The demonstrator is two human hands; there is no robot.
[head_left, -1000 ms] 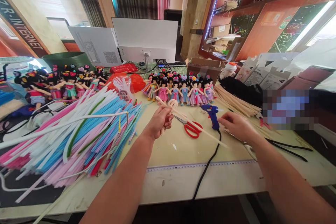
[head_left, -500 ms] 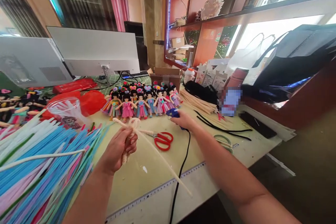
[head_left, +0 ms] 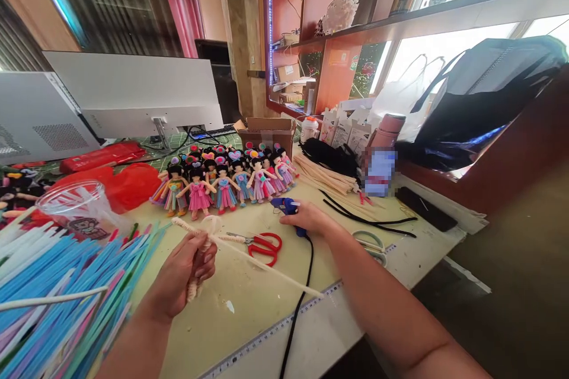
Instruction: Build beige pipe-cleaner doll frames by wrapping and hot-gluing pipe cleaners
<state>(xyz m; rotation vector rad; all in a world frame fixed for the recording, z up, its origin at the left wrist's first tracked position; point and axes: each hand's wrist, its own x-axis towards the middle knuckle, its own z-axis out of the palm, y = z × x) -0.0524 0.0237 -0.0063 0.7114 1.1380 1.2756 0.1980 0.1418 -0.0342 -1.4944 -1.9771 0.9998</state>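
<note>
My left hand (head_left: 191,269) is closed around a cream pipe-cleaner figure (head_left: 212,226) with a loop at its top and twisted limbs. One long straight strand runs from it to the lower right. Over the table's middle, my right hand (head_left: 311,219) grips a blue glue gun (head_left: 288,207), its nozzle end towards the left and its black cord (head_left: 306,275) hanging to the front edge. Red-handled scissors (head_left: 265,249) lie between my hands, their blades behind the figure. Several finished pipe-cleaner dolls (head_left: 224,186) in coloured dresses stand just beyond.
Many coloured pipe cleaners (head_left: 53,290) cover the left side, beside a clear plastic cup (head_left: 82,213). Cream and black pipe cleaners (head_left: 329,166) lie at the right, near a phone (head_left: 427,208) and a roll of tape (head_left: 371,246). A ruler (head_left: 267,334) runs along the front edge.
The camera has turned a little to the right, so the scene shifts left. The glue gun in my right hand sits slightly nearer to me and more of it shows. My left hand keeps its hold.
</note>
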